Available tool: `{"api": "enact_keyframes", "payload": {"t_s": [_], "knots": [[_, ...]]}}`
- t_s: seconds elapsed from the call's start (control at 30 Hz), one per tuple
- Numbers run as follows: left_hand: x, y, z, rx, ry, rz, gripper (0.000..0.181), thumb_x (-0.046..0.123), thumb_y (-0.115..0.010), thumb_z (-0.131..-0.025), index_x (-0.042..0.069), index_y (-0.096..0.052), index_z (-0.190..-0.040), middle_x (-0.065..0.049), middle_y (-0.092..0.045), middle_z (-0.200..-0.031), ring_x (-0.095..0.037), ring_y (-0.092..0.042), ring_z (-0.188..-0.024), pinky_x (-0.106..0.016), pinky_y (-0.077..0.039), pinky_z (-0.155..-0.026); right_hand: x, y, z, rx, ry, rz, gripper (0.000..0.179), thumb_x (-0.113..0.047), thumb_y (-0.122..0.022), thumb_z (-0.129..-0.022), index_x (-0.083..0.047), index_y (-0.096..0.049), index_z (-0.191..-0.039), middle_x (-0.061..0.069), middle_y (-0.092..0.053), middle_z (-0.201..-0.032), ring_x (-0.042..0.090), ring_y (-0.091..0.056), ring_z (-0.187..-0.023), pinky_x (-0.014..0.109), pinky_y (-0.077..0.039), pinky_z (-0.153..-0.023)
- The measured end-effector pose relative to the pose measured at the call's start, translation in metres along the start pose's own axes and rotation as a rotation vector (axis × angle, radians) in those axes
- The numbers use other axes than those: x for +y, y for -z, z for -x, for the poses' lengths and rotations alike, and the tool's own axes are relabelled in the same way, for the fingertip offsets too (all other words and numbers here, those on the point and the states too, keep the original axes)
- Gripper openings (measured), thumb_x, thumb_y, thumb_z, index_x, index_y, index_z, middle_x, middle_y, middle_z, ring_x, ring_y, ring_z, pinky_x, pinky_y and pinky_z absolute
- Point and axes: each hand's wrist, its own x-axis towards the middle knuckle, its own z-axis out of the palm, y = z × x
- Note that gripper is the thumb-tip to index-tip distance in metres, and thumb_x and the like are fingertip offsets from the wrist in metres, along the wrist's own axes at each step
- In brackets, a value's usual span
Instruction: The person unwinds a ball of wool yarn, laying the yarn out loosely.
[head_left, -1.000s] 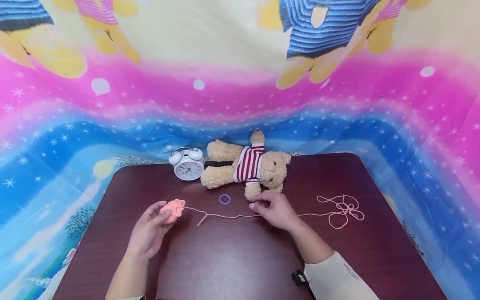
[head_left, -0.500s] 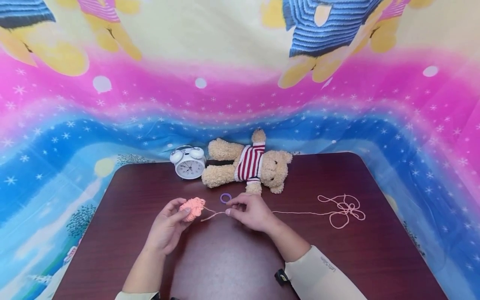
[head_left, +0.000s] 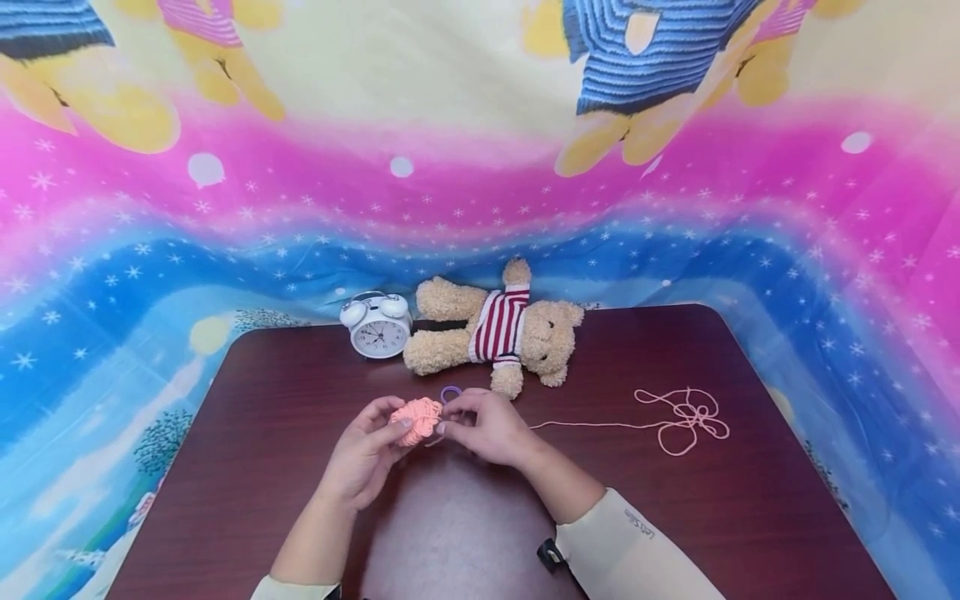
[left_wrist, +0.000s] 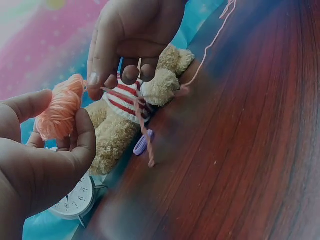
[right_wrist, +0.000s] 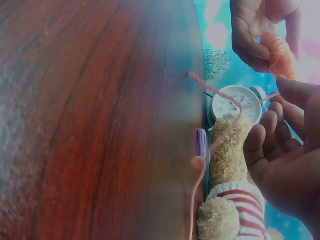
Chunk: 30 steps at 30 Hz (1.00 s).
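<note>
Curtained tabletop nook: bear-print backdrop [head_left: 465, 187] around a brown table [head_left: 450, 517].

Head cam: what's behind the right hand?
Past the right hand: the upper arc of a purple ring, a teddy bear paw, and a peach strand running right. The ring's lower part and the strand's stretch behind the hand are covered.

The head view is bright and evenly lit, with diffuse glare on the table [head_left: 600, 467] toward the middle of its near edge, a soft shadow beside the left hand [head_left: 365, 458], and the cloth [head_left: 480, 167] looking stretched at the frame's corners. Both wrist views are dimmer and hazier; in the left one the right hand [left_wrist: 135, 40] looks dark against pale cloth, though strands of the yarn [left_wrist: 61, 107] read clearly. In the right one, the cloth washes out at upper right and a blurred band veils the table's far edge.
</note>
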Motion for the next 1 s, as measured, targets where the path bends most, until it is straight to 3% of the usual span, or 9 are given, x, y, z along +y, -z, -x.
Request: {"api": "enact_keyframes", "payload": {"t_s": [0.3,0.6,0.83,1.0], "knots": [[0.000,-0.001,0.000,0.024,0.001,0.003,0.022,-0.002,-0.064,-0.097,0.015,-0.059,-0.111,-0.003,-0.063,-0.107,-0.013,-0.067,-0.087,-0.031,-0.056,-0.082,0.003,0.005,0.005,0.005,-0.017,-0.028,0.007,-0.020,-0.079,-0.092,-0.019,-0.081,-0.098,-0.010,-0.072,-0.093,0.004,-0.063,-0.079,0.024,-0.054,-0.073],[0.007,0.004,0.000,0.066,-0.023,0.032,0.020,-0.001,-0.060,-0.100,0.017,-0.058,-0.107,0.002,-0.065,-0.099,-0.011,-0.066,-0.082,-0.033,-0.051,-0.083,0.013,0.012,0.012,0.012,0.045,0.015,0.004,-0.021,-0.079,-0.092,-0.018,-0.081,-0.093,-0.014,-0.071,-0.087,0.002,-0.063,-0.079,0.023,-0.053,-0.074],[0.012,0.013,0.002,0.077,-0.037,0.034,0.019,0.000,-0.060,-0.101,0.017,-0.057,-0.108,0.004,-0.063,-0.097,-0.011,-0.065,-0.084,-0.034,-0.051,-0.086,0.024,0.024,0.020,0.003,-0.019,-0.019,0.004,-0.020,-0.077,-0.094,-0.017,-0.080,-0.093,-0.011,-0.067,-0.078,0.002,-0.063,-0.064,0.024,-0.054,-0.061],[0.013,0.021,0.005,0.062,-0.033,0.028,0.017,0.002,-0.060,-0.102,0.017,-0.057,-0.110,0.001,-0.063,-0.100,-0.012,-0.067,-0.087,-0.035,-0.051,-0.087,0.029,0.036,0.024,0.032,-0.046,0.014,0.003,-0.020,-0.079,-0.092,-0.020,-0.081,-0.093,-0.012,-0.071,-0.084,0.002,-0.063,-0.075,0.024,-0.054,-0.070]]}}
